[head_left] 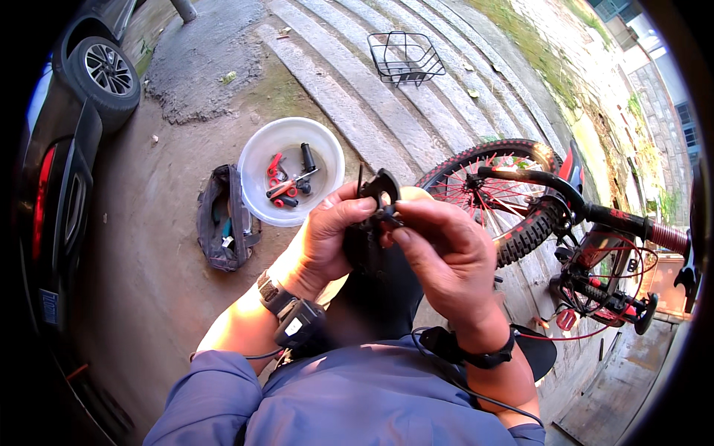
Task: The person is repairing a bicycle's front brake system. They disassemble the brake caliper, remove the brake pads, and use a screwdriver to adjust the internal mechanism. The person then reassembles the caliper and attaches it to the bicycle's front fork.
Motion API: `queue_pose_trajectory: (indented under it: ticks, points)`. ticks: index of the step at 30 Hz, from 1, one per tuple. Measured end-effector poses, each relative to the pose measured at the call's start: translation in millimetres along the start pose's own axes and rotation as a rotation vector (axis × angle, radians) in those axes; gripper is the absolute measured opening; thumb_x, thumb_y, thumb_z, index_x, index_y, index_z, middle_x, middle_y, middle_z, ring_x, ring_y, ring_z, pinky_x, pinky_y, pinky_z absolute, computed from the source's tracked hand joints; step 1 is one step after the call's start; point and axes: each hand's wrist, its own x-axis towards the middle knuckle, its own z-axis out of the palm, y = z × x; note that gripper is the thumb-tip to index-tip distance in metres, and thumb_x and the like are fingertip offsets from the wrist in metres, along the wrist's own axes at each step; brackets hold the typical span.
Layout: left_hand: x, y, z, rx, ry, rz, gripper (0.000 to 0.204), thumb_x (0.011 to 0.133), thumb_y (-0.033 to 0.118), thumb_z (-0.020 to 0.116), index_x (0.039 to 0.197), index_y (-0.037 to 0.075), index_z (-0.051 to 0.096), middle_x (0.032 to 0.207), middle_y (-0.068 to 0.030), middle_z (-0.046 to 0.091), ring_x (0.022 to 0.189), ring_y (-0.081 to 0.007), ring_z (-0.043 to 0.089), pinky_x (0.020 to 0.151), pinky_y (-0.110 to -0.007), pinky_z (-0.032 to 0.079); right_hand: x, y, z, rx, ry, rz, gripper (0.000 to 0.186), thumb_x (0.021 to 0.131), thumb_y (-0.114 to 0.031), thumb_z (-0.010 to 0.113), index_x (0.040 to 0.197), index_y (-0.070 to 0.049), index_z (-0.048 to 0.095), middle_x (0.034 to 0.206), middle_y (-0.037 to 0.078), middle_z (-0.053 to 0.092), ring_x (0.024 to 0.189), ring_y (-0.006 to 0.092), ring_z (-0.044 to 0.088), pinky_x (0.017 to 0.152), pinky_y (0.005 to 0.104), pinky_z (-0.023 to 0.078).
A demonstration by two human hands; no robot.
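Observation:
A black curved part [385,186] with an opening through its middle is held up in front of my chest; its exact kind I cannot tell. My left hand [327,230] grips it from the left, thumb pressed on its face. From the other side my right hand [455,256] is closed, thumb and fingers pinching a small dark piece at the part's lower right edge. Fingers hide much of that spot. Below the hands, the dark shape between my knees is blurred and hard to make out.
Ahead-left stands a white plastic basin [332,141] with red and black bike parts inside. Beside it lies an open dark tool bag [212,245]. A bicycle [520,238] lies on the right, near stone steps [327,52] bearing a wire basket [405,63]. A car [82,126] is parked left.

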Motion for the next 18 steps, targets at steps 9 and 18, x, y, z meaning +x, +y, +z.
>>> queue_pose_trajectory:
  ticks: [9, 18]
  points:
    - [-26.5, 14.1, -51.4, -0.224, 0.160, 0.180, 0.031, 0.092, 0.036, 0.066, 0.096, 0.006, 0.060, 0.084, -0.0079, 0.061, 0.073, -0.0206, 0.059, 0.066, -0.034, 0.046, 20.5, 32.3, 35.2, -0.138, -0.063, 0.065, 0.013, 0.083, 0.005, 0.065, 0.095, -0.002, 0.066, 0.085, 0.006, 0.066, 0.074, 0.0112, 0.068, 0.062, 0.0232, 0.051]
    - [-24.3, 14.5, -183.9, -0.025, 0.740, 0.184, 0.021, 0.095, 0.020, 0.061, 0.111, 0.007, 0.064, 0.084, -0.0054, 0.067, 0.073, -0.0176, 0.066, 0.066, -0.031, 0.056, 71.6, 55.6, 71.2, -0.413, -0.133, -0.018, 0.017, 0.084, -0.010, 0.069, 0.099, -0.004, 0.067, 0.086, 0.012, 0.069, 0.076, 0.0261, 0.069, 0.068, 0.0359, 0.054]
